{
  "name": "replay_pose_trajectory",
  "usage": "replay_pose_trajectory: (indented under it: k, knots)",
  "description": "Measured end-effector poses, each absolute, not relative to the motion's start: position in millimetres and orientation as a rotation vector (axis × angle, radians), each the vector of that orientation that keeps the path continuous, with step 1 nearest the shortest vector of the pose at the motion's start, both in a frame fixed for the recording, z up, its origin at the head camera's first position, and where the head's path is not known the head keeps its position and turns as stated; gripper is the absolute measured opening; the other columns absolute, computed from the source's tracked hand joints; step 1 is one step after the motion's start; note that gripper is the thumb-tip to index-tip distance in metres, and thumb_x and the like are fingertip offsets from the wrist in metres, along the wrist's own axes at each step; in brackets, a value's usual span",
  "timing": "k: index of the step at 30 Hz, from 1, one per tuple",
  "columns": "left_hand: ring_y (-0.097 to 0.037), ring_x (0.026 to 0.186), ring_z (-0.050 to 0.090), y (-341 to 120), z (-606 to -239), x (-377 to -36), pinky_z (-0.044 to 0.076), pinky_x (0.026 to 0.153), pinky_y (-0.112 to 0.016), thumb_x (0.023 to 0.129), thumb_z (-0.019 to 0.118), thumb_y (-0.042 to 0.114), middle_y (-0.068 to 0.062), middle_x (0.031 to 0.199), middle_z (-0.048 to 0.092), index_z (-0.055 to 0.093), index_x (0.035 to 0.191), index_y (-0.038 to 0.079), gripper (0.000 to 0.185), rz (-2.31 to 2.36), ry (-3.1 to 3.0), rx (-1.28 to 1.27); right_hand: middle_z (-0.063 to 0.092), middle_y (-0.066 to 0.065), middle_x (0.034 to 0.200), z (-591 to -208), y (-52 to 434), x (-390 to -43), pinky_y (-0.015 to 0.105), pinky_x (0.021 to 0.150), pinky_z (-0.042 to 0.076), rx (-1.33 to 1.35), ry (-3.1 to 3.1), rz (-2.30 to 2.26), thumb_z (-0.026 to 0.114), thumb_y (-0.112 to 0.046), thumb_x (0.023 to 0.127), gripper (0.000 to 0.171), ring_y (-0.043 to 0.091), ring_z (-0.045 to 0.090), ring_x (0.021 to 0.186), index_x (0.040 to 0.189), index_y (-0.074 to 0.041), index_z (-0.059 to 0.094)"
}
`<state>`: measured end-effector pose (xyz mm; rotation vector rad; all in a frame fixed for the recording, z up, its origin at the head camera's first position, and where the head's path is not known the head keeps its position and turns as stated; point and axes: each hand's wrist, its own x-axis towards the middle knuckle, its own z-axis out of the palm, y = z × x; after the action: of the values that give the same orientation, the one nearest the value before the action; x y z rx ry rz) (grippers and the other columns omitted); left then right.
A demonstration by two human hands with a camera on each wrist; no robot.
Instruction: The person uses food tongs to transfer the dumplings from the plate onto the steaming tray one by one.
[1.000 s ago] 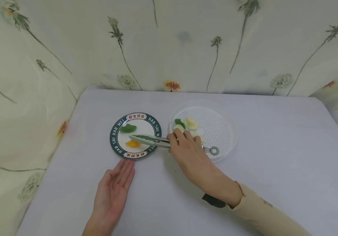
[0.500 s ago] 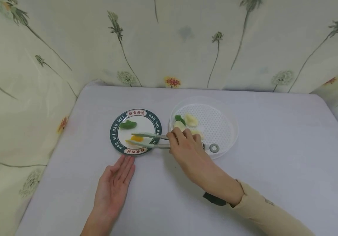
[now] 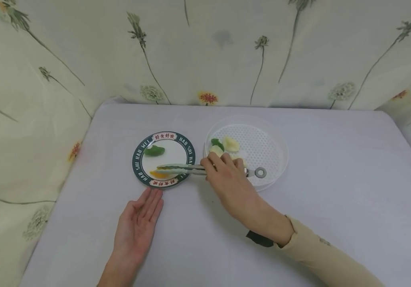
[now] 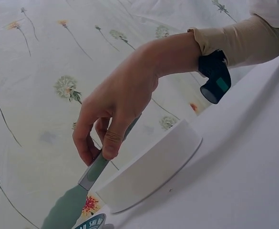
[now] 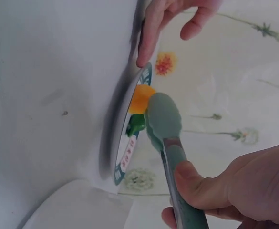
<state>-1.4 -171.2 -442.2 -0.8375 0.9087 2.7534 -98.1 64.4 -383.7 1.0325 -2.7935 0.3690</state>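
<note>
My right hand [image 3: 232, 189] grips a pair of tongs [image 5: 163, 117] with pale green heads. The tongs reach left over a round plate with a dark green lettered rim [image 3: 137, 159]. Their tips are close together at an orange-yellow piece [image 3: 157, 174] on the plate; I cannot tell whether they pinch it. Behind it on the plate lies a green piece [image 3: 154, 150], perhaps pepper. My left hand [image 3: 137, 227] lies palm up with straight fingers, its fingertips at the plate's near rim.
Right of the plate stands a round white tray [image 3: 282, 149] with a perforated base. At its left side lie another green piece [image 3: 217, 142] and pale slices [image 3: 231, 144], partly hidden by my right hand. A flowered cloth [image 3: 205, 52] hangs behind the white table [image 3: 334, 179].
The tongs spread apart around the orange-yellow piece half a second ago, and their tips have now come together again. My left hand stays at the plate's rim.
</note>
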Motion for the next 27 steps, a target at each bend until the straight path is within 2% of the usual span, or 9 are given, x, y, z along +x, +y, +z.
replay_pose_trajectory:
  k: [8,15,22,27]
  knots:
    - [-0.018,0.166,0.031,-171.4,-441.8,-3.7,0.036,0.137,-0.027,0.112,0.025,0.020,-0.010,0.181,0.021,0.020,0.172,0.010,0.061,2.744,0.908,-0.861,0.061,0.004,0.112,-374.4,70.7,-98.1,0.038,0.074,0.042,0.993,-2.816,0.350,0.081,-0.011,0.095,0.037,0.029,0.053,0.096,0.127,-0.010,0.063]
    - [-0.018,0.166,0.031,-170.2,-440.8,-1.7,0.036,0.136,-0.027,0.113,0.026,0.019,-0.011,0.181,0.021,0.020,0.172,0.010,0.060,2.757,0.887,-0.847,0.062,0.007,0.118,-362.7,89.1,-99.5,0.035,0.073,0.037,0.910,-2.882,0.405,0.076,-0.015,0.097,0.037,0.031,0.056,0.103,0.130,-0.009,0.061]
    - [-0.019,0.167,0.029,-170.6,-440.8,-0.5,0.033,0.138,-0.028,0.113,0.026,0.018,-0.011,0.182,0.018,0.018,0.172,0.009,0.060,2.771,0.879,-0.841,0.061,0.012,0.121,-353.6,111.5,-103.3,0.044,0.077,0.045,0.816,-2.887,0.449,0.075,-0.007,0.098,0.039,0.036,0.056,0.100,0.134,-0.006,0.061]
    - [-0.019,0.167,0.029,-172.2,-441.4,0.3,0.033,0.138,-0.028,0.113,0.027,0.018,-0.011,0.182,0.017,0.019,0.172,0.009,0.060,2.779,0.868,-0.839,0.060,0.017,0.125,-351.4,126.8,-107.5,0.047,0.077,0.045,0.739,-2.903,0.469,0.071,-0.010,0.101,0.038,0.040,0.056,0.100,0.136,-0.005,0.059]
